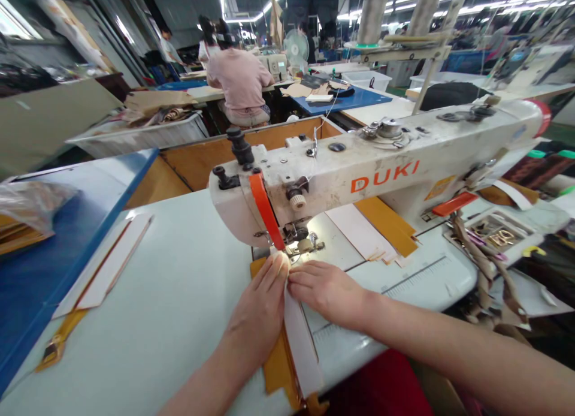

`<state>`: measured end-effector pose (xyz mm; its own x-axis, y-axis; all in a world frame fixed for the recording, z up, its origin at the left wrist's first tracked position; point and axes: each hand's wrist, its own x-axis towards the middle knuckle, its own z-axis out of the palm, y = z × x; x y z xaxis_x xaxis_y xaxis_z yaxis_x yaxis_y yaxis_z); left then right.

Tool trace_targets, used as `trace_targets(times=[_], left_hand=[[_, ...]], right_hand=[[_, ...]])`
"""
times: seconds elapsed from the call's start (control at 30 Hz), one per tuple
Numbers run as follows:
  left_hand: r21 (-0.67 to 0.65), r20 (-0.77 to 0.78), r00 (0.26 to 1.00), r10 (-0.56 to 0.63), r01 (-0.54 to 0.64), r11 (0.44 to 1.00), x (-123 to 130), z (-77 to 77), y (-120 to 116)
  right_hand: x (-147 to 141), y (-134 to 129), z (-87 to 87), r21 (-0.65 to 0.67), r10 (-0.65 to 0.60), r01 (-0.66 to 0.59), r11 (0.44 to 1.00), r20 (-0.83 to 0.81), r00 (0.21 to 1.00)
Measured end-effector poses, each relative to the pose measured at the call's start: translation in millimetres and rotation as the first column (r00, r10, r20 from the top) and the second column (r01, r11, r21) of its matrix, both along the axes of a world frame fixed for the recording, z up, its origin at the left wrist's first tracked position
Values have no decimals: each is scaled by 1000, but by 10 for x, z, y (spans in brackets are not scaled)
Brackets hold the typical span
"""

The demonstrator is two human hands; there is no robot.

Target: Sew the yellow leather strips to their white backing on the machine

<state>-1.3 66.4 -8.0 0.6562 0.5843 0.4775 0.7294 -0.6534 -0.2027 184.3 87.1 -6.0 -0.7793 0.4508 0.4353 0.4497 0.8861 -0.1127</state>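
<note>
A long white-faced strip with mustard-yellow material (300, 338) lies lengthwise under the head of a sewing machine (323, 170) and runs toward me. My left hand (265, 302) is on its left side, fingers close together and tips pressed on the strip just before the needle area. From the right, my right hand (327, 290) holds the strip's edge with bent fingers; its thumb is hidden. The fingertips of both hands nearly meet below the orange guard (266, 209). The needle and presser foot are partly hidden by my fingers.
White and mustard pieces (381, 230) lie behind the needle area. Folded strips with a buckle-like end (101, 272) are on the left. A tray of metal parts (498, 233) stands right, near hanging straps. A blue table (33, 308) adjoins. A person in pink (240, 74) sits ahead.
</note>
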Motion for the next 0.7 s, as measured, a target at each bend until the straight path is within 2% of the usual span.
trace_targets(times=[0.13,0.3,0.4,0.7], left_hand=[[-66,21,1000,-13,14,998,-39,-9,-342],[-157,51,985,-166,172,973,-92,106,-772],[-166,71,974,-215,224,960,-113,143,-845],[-143,-22,948,-318,312,939,-183,122,-844]], right_hand=[[166,-281,16,-76,-39,34,997,-73,997],[357,-684,-21,-217,-49,13,976,-164,985],[382,-767,-41,-209,-13,-27,978,-190,982],[412,-752,-1,-214,60,-73,974,-67,996]])
